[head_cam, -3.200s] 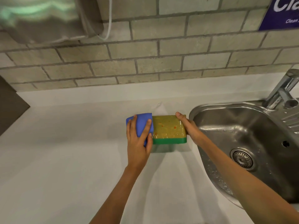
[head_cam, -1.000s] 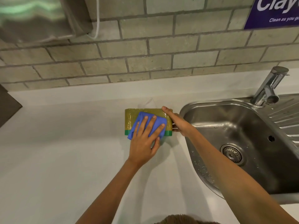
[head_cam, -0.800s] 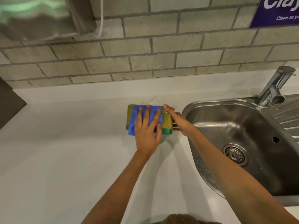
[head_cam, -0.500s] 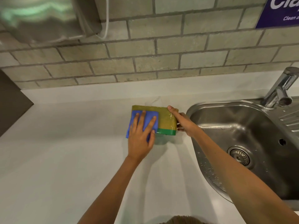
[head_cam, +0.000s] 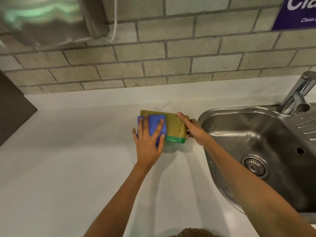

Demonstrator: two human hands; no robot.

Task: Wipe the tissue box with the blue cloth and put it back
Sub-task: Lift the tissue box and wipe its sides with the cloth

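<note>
The tissue box is yellow-olive with a green lower band and stands on the white counter, a white tissue sticking up behind it. My left hand presses the folded blue cloth flat against the box's near left face, fingers spread over it. My right hand grips the box's right end, with one finger lying over its top edge. The cloth hides the box's left end.
A steel sink with a drain lies just right of the box, its tap at the back right. The brick wall carries a metal dispenser at top left and a purple sign at top right.
My left hand has slid the blue cloth leftward across the box's face, from its middle to its left end. My right hand has kept its grip on the right end.
</note>
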